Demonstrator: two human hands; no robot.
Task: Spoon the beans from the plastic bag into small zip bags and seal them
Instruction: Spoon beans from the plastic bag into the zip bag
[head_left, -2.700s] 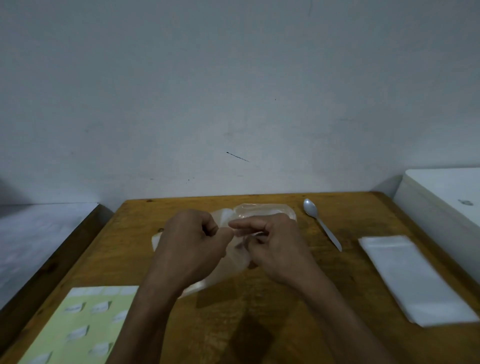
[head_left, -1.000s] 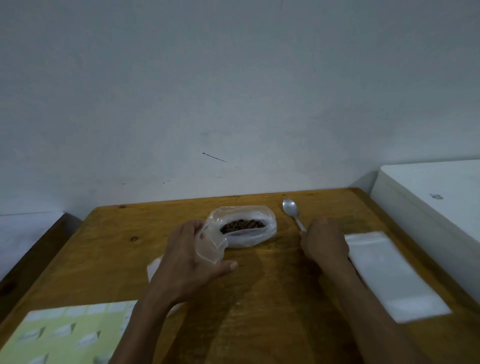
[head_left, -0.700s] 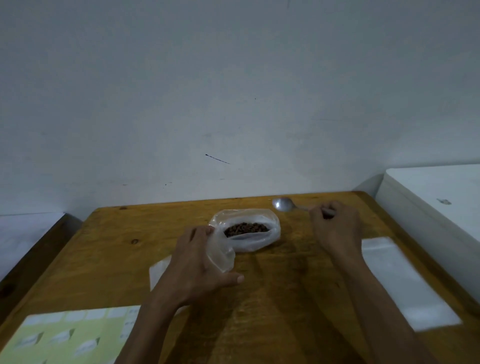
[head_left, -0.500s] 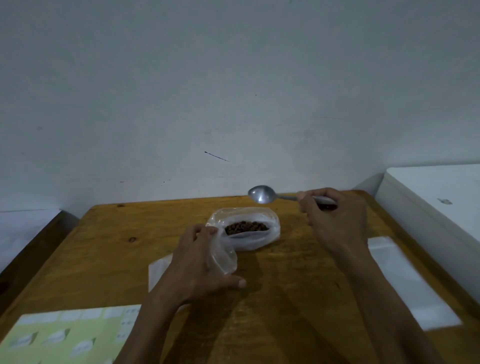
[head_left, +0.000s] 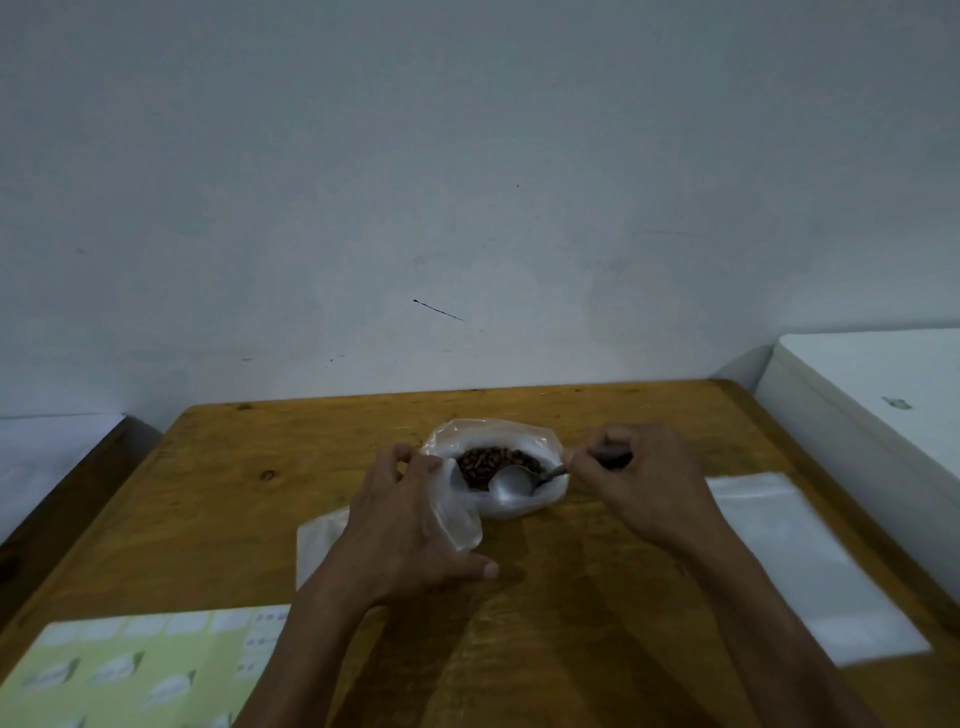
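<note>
Beans (head_left: 496, 460), small, brown, inside crinkly clear bag (head_left: 524, 501)

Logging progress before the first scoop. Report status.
Left hand holds plastic bag open. Right hand grips spoon, bowl over beans. Zip bags untouched at right. Nothing obstructing.

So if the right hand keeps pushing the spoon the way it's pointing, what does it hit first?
Probably the beans. The right hand aims the spoon leftward into the open plastic bag, its bowl just beside them. Depth is unclear.
</note>
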